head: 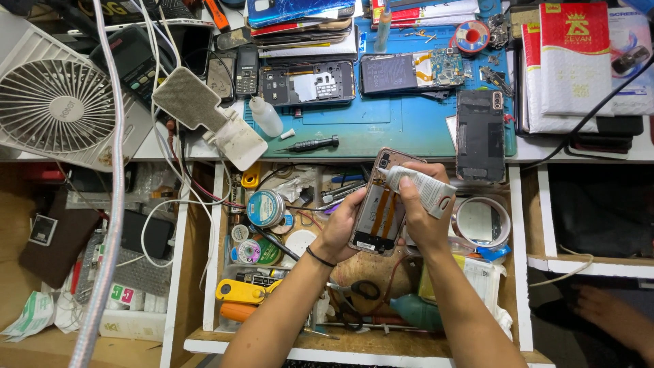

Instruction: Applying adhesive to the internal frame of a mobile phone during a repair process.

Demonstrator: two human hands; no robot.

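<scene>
Far to the left a white fan [58, 102] sits on the bench, with white cables [153, 204] hanging down past it. Next comes the open drawer [211, 272], crowded with solder reels [264, 208], a yellow tool [242, 291] and scissors [354, 300].

Above the drawer the left hand [340, 228] cups an opened phone [381, 208] from its left edge, fingers wrapped round the frame from beneath. The phone's long axis runs almost upright in the head view, tilted a little right at the top, its open back facing up with orange strips showing. The right hand [422, 204] comes over it from the right, fingers clamped on a white glue tube [422, 187]. The tube lies crosswise, its nozzle pointing left and touching the phone near the top edge, so the right hand is the nearer to that spot.

A roll of tape [481, 221] lies just beside the right hand. Beyond, on the blue mat [402, 126], rest a screwdriver [310, 144], other opened phones [306, 83] and a dark back cover [480, 136]; none stand in between.
</scene>
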